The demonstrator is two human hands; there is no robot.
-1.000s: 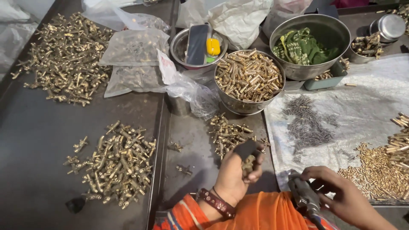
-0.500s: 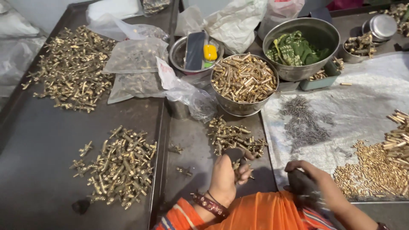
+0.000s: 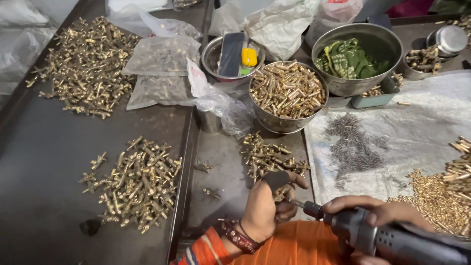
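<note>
Left hand (image 3: 262, 208) pinches a brass fitting (image 3: 280, 192) near the counter's front edge; right hand (image 3: 378, 216) grips the power driver (image 3: 373, 235). Assembled pile (image 3: 135, 184) lies left; unworked pile (image 3: 267, 157) remains.

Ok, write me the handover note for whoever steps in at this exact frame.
Left hand: holds a small brass fitting over the lap.
Right hand: grips a grey power driver, its bit pointing at that fitting.
Parts: loose fittings just ahead of the left hand; steel bowl of brass pins behind them; dark screws on the white sheet.
Done: two heaps lie on the dark tray at left.
Left: the near pile.
</note>
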